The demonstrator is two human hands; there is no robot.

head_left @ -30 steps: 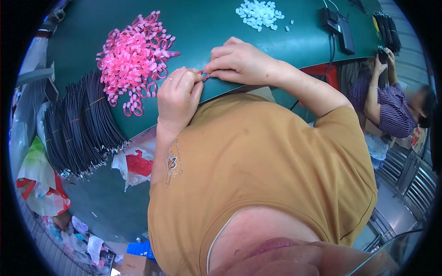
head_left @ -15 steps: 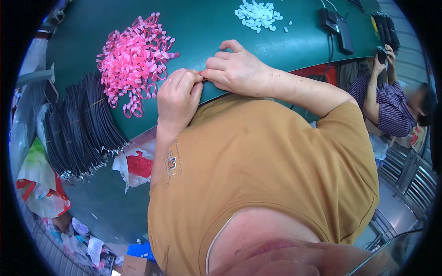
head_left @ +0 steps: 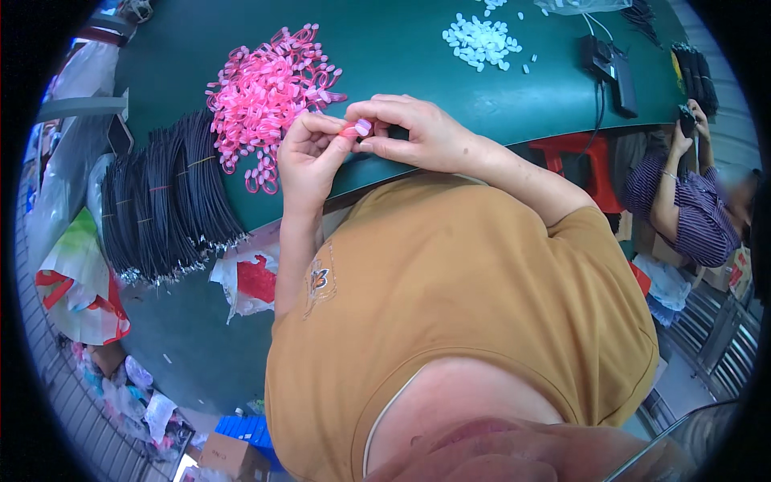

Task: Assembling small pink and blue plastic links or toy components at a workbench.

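Note:
At the table's near edge, my two hands meet over a small pink loop with a pale oval bead [head_left: 363,128]. My left hand [head_left: 309,157] pinches its pink band between thumb and fingertips. My right hand [head_left: 422,132] has its thumb and index finger curled round the bead end. The fingers hide part of the loop. Just beyond my left hand lies a big heap of similar pink loops [head_left: 261,92] with pale beads. Farther off to the right is a pile of loose white beads [head_left: 482,42].
Bundles of black cords [head_left: 165,197] with silvery ends lie at the table's left edge. A black power adapter [head_left: 608,68] with cables sits right on the green table [head_left: 401,48]. A co-worker [head_left: 683,197] in a striped shirt handles something dark at the far right, near a red stool [head_left: 590,165].
My hands have opened slightly from their tight pinch, and the loop's pale bead now shows between them. The whole view has shifted, with the table appearing a little farther right.

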